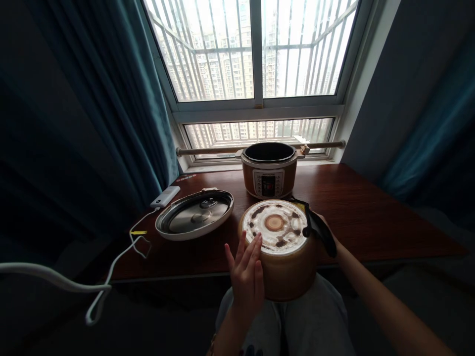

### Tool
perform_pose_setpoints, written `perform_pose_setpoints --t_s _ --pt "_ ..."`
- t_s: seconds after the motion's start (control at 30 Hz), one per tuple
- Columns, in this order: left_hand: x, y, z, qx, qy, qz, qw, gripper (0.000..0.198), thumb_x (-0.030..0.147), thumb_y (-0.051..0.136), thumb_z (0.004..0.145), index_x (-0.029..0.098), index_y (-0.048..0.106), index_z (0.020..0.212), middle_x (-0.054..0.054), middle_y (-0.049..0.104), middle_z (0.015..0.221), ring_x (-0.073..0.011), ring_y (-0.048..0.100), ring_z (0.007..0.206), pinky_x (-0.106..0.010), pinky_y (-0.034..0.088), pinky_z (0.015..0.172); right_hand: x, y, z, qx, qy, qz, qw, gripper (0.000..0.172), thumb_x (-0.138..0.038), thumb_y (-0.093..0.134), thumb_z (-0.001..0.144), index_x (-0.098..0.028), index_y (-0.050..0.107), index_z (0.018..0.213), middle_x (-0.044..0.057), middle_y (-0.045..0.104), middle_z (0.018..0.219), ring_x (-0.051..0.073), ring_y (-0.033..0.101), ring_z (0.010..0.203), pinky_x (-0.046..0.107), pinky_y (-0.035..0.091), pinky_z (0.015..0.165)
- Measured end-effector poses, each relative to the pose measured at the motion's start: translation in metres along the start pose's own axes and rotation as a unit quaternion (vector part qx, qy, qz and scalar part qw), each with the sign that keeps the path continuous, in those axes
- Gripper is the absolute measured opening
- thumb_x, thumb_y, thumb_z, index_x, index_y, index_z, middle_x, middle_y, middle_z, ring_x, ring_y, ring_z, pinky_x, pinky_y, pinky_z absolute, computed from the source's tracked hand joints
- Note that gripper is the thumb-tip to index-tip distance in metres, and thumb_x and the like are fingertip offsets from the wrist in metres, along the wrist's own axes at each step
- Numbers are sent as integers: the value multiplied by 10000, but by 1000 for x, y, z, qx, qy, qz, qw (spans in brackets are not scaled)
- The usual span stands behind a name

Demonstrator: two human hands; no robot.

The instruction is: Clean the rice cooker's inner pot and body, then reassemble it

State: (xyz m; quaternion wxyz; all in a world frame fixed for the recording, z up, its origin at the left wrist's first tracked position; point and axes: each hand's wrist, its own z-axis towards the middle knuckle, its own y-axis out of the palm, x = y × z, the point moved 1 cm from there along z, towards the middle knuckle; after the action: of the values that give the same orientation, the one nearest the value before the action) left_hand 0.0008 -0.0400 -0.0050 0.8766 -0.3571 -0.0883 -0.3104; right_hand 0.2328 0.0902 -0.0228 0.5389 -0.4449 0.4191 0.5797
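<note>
A brown pot [287, 277] is tipped on its side over my lap, its stained, whitish round base [276, 227] turned toward me. My left hand [247, 272] rests against the pot's left side with its fingers stretched out, fingertips on the edge of the base. On the right, my right hand [326, 227] is at the pot's side behind a black handle [321, 230]; most of its fingers are hidden. Behind the pot stands an electric cooker [250, 180] with a control panel, its top uncovered. To its left lies a round lid [195, 217], metal inner side up.
A reddish-brown table [345, 207] carries the cooker and lid. At its left edge sits a white power strip [165, 196] with a looping white cord [118, 257]. Beyond are a barred window [222, 54] and a horizontal rail [211, 151]. Blue curtains [122, 84] hang at the sides.
</note>
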Motion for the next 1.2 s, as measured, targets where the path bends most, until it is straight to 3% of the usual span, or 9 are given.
perform_pose_setpoints --t_s 0.13,0.23,0.33,0.4,0.63,0.73,0.87,1.07,1.2 --pt "0 0 0 0 0 -4 1000 464 115 282 887 179 367 1339 -68 511 1303 -238 248 1338 -556 -7 1081 -2 -6 -16 26 23 -26 999 405 -542 473 799 -155 590 802 17 616 640 144 545 537 252 436 488" --pt "1 0 0 -5 -3 -5 1000 469 121 284 888 180 351 1348 -69 502 1312 -238 253 1336 -559 0 1080 -22 -1 -34 47 -83 -188 978 370 -440 399 875 -147 615 940 69 665 832 200 619 751 302 494 645" --pt "1 1 0 -6 -10 -4 1000 470 131 283 891 187 346 1353 -67 499 1315 -233 260 1334 -549 -4 1082 -47 15 -54 37 -226 -323 918 348 -293 392 895 -156 542 1178 98 566 1208 245 472 1175 406 399 963" --pt "2 1 0 -9 -14 -4 1000 472 137 278 894 194 339 1358 -64 494 1320 -225 267 1331 -532 -1 1088 -61 29 -65 28 -280 -391 876 353 -225 404 886 -143 524 1208 93 538 1253 239 377 1262 427 343 1026" --pt "-2 -1 -2 -26 -13 -51 998 475 246 224 930 186 259 1400 -90 368 1413 -212 271 1331 -447 92 1109 -81 100 -95 23 -381 -530 757 335 -188 449 840 -53 600 1106 141 615 1136 290 537 1089 424 443 918" --pt "-2 -10 -1 -41 -25 -111 993 556 414 139 931 157 188 1422 -112 284 1453 -234 249 1339 -447 111 1113 -82 131 -103 31 -379 -560 736 388 -152 426 813 -3 579 1137 192 579 1174 333 524 1098 436 451 897" --pt "13 -31 6 -14 -51 -105 993 636 470 175 916 128 51 1438 -121 82 1506 -266 91 1373 -460 69 1120 -94 149 -97 -12 -304 -541 784 420 -217 497 796 -18 568 1159 193 585 1160 324 532 1081 420 454 901" --pt "41 -28 14 -43 35 -58 997 584 388 206 926 127 88 1435 -136 185 1483 -273 145 1364 -475 181 1099 -120 130 -68 -119 -170 -385 899 235 -184 439 841 -143 638 960 74 675 925 197 612 886 312 496 809" --pt "30 -8 14 -82 35 26 996 631 340 348 901 108 95 1430 -158 229 1465 -275 201 1350 -484 223 1077 -113 102 -69 32 -196 -281 939 288 -178 367 884 -143 576 1080 83 640 1067 161 587 1000 293 457 896"
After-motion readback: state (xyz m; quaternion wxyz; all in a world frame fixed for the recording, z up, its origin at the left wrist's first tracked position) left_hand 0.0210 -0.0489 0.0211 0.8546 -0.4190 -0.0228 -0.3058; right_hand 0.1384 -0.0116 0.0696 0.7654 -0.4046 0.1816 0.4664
